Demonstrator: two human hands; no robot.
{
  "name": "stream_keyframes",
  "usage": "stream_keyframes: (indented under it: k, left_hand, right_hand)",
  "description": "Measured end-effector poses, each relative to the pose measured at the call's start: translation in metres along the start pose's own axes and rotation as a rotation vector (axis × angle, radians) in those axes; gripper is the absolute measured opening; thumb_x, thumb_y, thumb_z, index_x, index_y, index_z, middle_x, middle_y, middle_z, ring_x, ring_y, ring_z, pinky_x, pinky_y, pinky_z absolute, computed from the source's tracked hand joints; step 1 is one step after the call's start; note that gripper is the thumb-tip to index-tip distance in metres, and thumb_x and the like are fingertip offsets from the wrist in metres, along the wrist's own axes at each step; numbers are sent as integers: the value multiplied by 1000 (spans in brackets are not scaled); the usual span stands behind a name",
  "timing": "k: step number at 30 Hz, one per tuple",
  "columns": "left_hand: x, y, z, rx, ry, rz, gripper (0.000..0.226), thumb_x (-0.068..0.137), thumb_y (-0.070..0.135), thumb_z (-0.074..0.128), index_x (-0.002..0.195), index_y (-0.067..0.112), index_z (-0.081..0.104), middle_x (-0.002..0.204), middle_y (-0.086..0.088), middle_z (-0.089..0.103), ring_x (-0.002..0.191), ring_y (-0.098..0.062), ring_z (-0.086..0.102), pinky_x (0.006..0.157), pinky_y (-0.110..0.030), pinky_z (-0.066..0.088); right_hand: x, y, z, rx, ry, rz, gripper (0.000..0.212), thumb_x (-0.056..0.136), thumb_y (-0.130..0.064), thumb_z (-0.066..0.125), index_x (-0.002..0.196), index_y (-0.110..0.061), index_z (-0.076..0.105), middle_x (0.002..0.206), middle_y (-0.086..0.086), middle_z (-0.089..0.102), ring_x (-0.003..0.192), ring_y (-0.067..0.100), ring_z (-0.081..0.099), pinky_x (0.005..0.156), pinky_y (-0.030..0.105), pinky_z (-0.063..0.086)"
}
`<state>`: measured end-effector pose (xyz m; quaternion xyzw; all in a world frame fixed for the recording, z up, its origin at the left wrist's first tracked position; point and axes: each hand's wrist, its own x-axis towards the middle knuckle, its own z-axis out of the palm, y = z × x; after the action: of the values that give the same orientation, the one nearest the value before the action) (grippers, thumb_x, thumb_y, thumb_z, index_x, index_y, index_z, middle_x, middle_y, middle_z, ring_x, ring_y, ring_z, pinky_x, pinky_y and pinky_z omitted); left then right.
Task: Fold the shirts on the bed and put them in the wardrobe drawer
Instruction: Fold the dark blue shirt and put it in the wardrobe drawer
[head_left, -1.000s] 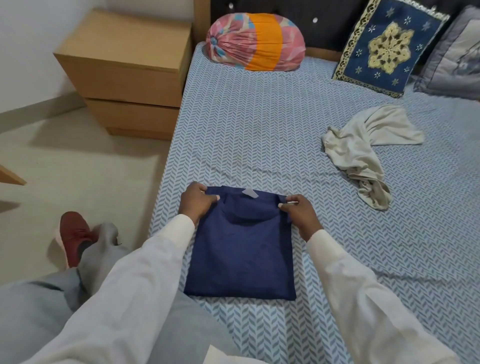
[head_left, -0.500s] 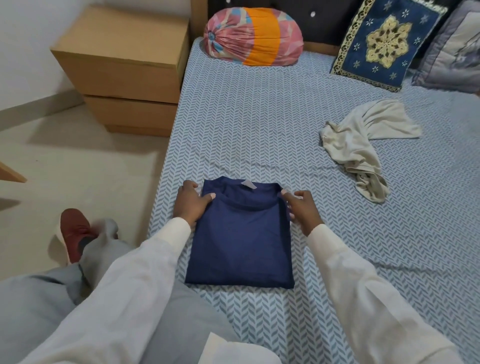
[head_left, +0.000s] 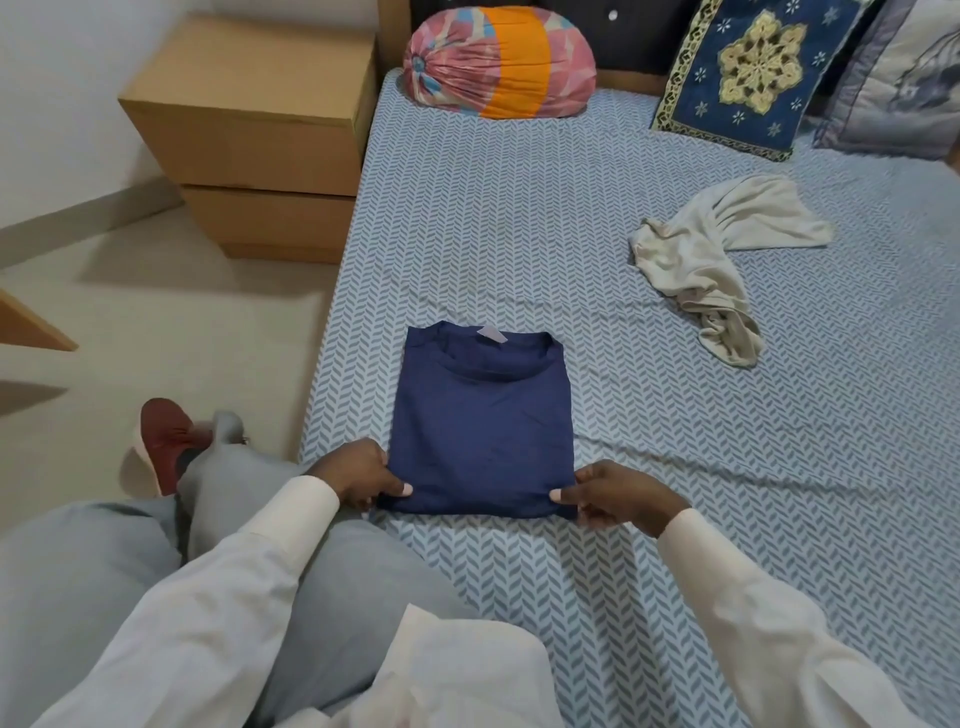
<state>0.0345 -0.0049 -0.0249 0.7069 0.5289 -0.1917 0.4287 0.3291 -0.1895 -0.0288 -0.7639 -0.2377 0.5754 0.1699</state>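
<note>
A navy blue shirt (head_left: 483, 421) lies folded into a neat rectangle on the blue patterned bed (head_left: 519, 234), collar and white label at its far end. My left hand (head_left: 358, 475) pinches its near left corner, thumb on top. My right hand (head_left: 615, 493) pinches the near right corner the same way. A crumpled beige shirt (head_left: 711, 260) lies unfolded further back on the right of the bed.
A wooden two-drawer bedside cabinet (head_left: 260, 135) stands left of the bed. A pink and orange bolster (head_left: 498, 62) and a blue embroidered cushion (head_left: 748, 73) lean at the headboard. My grey-trousered leg (head_left: 218, 499) and red shoe (head_left: 166, 441) hang over the bed's left edge.
Both hands have moved from the collar end of the navy shirt down to its near corners and now pinch them. The shirt lies flat and folded.
</note>
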Motion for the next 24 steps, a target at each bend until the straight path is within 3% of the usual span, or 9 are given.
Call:
stream_keyframes:
  k: [3, 6, 9, 11, 13, 17, 20, 22, 24]
  left_hand:
    - [-6, -1, 5, 103, 55, -29, 34, 73, 42, 80, 77, 16, 59, 86, -6, 69, 79, -23, 66, 70, -27, 51]
    - [-16, 8, 11, 229, 233, -22, 50, 74, 44, 75, 108, 14, 53, 108, -7, 63, 101, -29, 62, 80, -32, 49]
    - [-24, 28, 22, 88, 404, 279, 37, 82, 36, 69, 104, 18, 45, 88, 2, 58, 87, -25, 61, 74, -34, 46]
    - [-28, 48, 32, 18, 362, 518, 32, 83, 35, 68, 100, 24, 43, 73, 9, 52, 73, -17, 57, 70, -34, 45]
    - [-26, 65, 42, 70, 268, 635, 31, 84, 36, 67, 102, 27, 43, 73, 9, 51, 75, -17, 56, 70, -35, 46]
    - [-6, 72, 57, 326, 119, 494, 28, 88, 36, 64, 99, 17, 47, 102, -4, 55, 95, -29, 58, 81, -41, 47]
    - [3, 69, 57, 364, 124, 433, 29, 86, 41, 66, 95, 19, 48, 106, -5, 57, 96, -29, 59, 80, -39, 48]
    - [4, 68, 53, 314, 174, 428, 30, 83, 46, 67, 91, 23, 50, 102, 0, 61, 95, -24, 60, 77, -35, 45]
    - [5, 62, 44, 158, 379, 390, 28, 81, 47, 68, 89, 26, 51, 99, 3, 62, 94, -22, 60, 76, -34, 44]
  right_hand:
    - [-2, 0, 0, -105, 94, 5, 27, 79, -32, 80, 74, -10, 64, 66, 7, 67, 59, 16, 61, 56, 25, 51]
    - [-1, 3, 3, -388, 265, -26, 35, 69, -42, 82, 70, -18, 56, 69, -1, 67, 60, 14, 61, 60, 26, 48]
    - [-3, -9, 13, -359, 460, -313, 25, 73, -32, 77, 73, -22, 54, 69, -6, 62, 68, 15, 60, 64, 30, 45]
    - [-2, -26, 26, -332, 467, -558, 14, 79, -21, 72, 81, -20, 58, 72, -7, 61, 69, 14, 57, 67, 28, 44]
    - [6, -45, 38, -389, 450, -729, 11, 82, -19, 68, 91, -17, 62, 81, -2, 61, 77, 15, 57, 74, 30, 45]
    - [43, -68, 40, -402, 451, -629, 30, 81, -18, 74, 106, -11, 60, 95, -1, 54, 91, 20, 56, 84, 34, 47]
    - [59, -73, 37, -373, 414, -562, 36, 76, -23, 81, 103, -13, 59, 93, -1, 52, 88, 18, 53, 82, 31, 46]
    - [61, -74, 32, -350, 396, -553, 35, 74, -21, 83, 100, -14, 61, 93, 0, 57, 85, 16, 56, 80, 29, 46]
    - [59, -68, 26, -236, 488, -545, 29, 72, -16, 82, 94, -16, 62, 92, 3, 62, 83, 17, 60, 78, 27, 47]
